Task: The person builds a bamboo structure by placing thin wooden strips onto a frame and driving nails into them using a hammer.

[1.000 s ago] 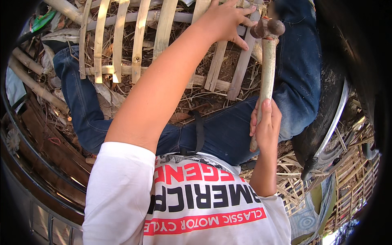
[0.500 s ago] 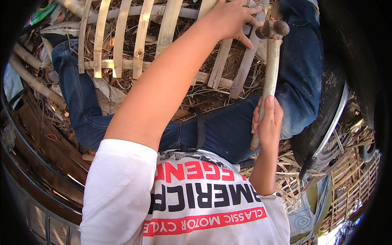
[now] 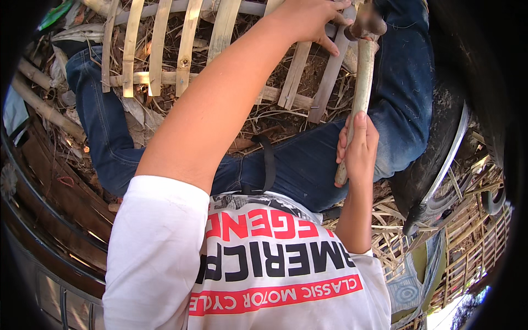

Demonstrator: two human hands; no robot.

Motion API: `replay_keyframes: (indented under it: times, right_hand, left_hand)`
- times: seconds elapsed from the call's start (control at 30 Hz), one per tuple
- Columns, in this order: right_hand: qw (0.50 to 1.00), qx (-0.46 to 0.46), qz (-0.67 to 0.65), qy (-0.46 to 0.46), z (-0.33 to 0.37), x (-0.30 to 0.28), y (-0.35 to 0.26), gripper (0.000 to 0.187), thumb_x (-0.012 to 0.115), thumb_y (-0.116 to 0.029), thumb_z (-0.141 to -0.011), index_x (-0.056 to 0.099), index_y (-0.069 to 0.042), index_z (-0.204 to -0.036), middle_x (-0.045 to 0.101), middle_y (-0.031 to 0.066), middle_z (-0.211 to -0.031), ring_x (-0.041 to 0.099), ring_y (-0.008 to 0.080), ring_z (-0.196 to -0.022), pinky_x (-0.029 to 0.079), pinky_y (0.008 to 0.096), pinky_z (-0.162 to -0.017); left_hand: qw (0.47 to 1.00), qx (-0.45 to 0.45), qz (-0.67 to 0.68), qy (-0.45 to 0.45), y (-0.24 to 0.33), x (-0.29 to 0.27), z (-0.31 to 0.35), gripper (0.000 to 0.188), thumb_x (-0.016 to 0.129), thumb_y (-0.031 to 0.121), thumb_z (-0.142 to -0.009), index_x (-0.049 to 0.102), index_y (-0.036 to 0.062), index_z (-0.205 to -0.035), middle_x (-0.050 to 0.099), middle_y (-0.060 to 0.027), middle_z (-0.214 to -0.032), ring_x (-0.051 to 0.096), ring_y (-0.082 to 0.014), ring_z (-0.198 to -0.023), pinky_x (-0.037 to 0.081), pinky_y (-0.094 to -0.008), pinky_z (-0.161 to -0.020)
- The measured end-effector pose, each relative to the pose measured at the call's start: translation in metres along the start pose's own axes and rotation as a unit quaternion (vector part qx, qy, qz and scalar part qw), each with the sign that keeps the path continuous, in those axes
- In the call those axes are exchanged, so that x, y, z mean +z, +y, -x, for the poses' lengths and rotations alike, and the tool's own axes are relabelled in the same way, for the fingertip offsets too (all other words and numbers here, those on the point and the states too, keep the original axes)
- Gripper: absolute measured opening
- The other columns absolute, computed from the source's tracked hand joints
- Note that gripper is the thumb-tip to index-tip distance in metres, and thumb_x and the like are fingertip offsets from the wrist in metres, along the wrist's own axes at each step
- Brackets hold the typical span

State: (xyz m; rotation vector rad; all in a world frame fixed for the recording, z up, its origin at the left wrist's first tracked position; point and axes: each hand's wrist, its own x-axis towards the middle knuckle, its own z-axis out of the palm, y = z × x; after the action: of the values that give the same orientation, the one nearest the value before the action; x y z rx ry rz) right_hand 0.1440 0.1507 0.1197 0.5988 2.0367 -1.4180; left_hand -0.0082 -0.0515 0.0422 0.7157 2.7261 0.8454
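My right hand (image 3: 361, 144) is wrapped round the lower part of the wooden handle of a hammer (image 3: 362, 82). The hammer's rusty, rounded metal head points away from me, close to the fingers of my left hand. My left arm reaches forward over a panel of split bamboo slats (image 3: 186, 47). At the panel's right end my left hand (image 3: 312, 22) has its thumb and fingers spread over a greyish slat (image 3: 330, 82). The upper edge cuts off part of that hand, and whatever lies beneath its fingers is hidden.
My jeans-clad legs (image 3: 297, 159) flank the panel. A black tyre (image 3: 440, 137) stands at the right, with loose bamboo strips (image 3: 393, 214) below it. Curved dark metal bars (image 3: 49, 214) run along the left. Dry leaves and bamboo poles (image 3: 49, 107) lie beyond my left leg.
The whole view has shifted slightly, so most things sit higher. The hammer head is a little farther forward, nearer my left fingers. Both hands keep much the same pose.
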Motion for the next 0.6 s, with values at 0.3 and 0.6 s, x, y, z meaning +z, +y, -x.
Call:
replay_keyframes:
  times: [0.3, 0.6]
  right_hand:
    - [1.000, 0.012, -0.015, -0.001, 0.011, -0.002, -0.009, 0.045, 0.035, -0.040, -0.108, 0.049, -0.003, -0.086, 0.044, 0.0008, -0.057, 0.039, 0.0062, -0.040, 0.034, 0.0214, -0.036]
    - [0.999, -0.011, -0.044, 0.019, 0.018, -0.009, 0.003, 0.050, 0.035, -0.045, -0.107, 0.049, -0.003, -0.084, 0.044, 0.0026, -0.055, 0.041, 0.0073, -0.039, 0.034, 0.0217, -0.034]
  left_hand:
    - [1.000, -0.003, -0.012, 0.002, 0.004, 0.001, 0.000, 0.072, 0.084, 0.052, -0.061, 0.069, 0.0196, -0.124, 0.046, -0.0054, -0.151, 0.025, -0.0319, -0.148, 0.022, -0.0621, -0.117]
    - [1.000, -0.009, -0.027, -0.010, 0.005, -0.001, 0.000, 0.075, 0.085, 0.050, -0.061, 0.067, 0.0189, -0.127, 0.045, -0.0067, -0.151, 0.026, -0.0334, -0.148, 0.021, -0.0639, -0.117]
